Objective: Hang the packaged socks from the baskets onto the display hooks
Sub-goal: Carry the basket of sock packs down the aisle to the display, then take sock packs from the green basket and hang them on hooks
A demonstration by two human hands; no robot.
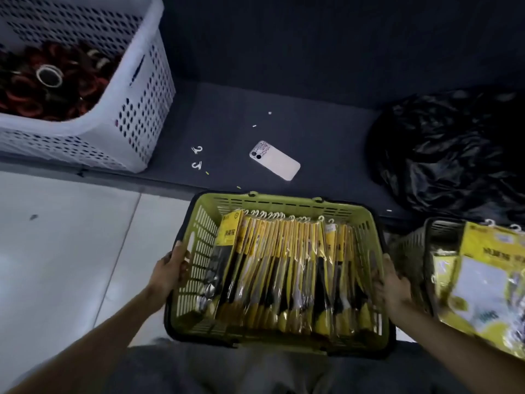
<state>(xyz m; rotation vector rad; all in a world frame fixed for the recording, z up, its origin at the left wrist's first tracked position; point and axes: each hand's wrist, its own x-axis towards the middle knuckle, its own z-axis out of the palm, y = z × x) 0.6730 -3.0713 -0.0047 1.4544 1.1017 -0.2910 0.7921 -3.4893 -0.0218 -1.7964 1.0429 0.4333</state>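
Yellow-green plastic basket, clasped at both side walls. Left hand curled round the left wall, right hand curled round the right wall; neither free, neither touching a pack. Packaged socks inside, standing on edge in one tight row between the two hands. Long axis of each pack running away from the body, white hanger hooks at the far end, bottoms at the near wall. Row itself stretching left to right, so about equally near to either hand; leftmost pack leaning open-faced just beside the left wall. Probably calls for letting go with one hand and reaching forward over the row to the hook end, then lifting up and out. Second basket just beside on the right, holding larger yellow packs. No display hooks in view. Phone on the dark mat beyond, well apart.
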